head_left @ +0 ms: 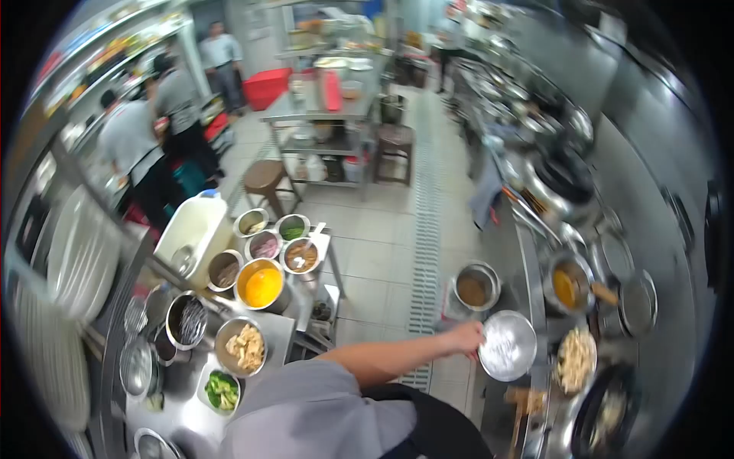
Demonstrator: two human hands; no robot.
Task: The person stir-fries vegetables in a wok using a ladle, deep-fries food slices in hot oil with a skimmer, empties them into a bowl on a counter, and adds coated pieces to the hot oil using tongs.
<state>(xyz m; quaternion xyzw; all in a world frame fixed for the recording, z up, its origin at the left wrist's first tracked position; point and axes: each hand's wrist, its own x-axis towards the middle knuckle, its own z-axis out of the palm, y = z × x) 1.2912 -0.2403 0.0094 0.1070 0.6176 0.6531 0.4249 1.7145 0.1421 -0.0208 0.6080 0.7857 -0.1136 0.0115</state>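
Observation:
My left hand [465, 337] is closed on the near-left rim of a round metal bowl [508, 346]. A whitish patch shows inside the bowl; I cannot tell whether it is contents or glare. Just beyond my left hand stands a metal pot [475, 286] with brown contents. To the right of the bowl is a container of pale yellow pieces [575, 361]. Behind that, a pot of orange liquid [568, 284] has a wooden-handled tool on its rim. My right hand is not in view.
At left, a steel table [180, 417] bears pots of ingredients, chopped pieces [246, 348] and green vegetables [222, 390]. A dark wok [608, 413] sits at lower right. Stools [265, 176] and a steel worktable [340, 107] stand ahead. Several people [138, 138] are in the background.

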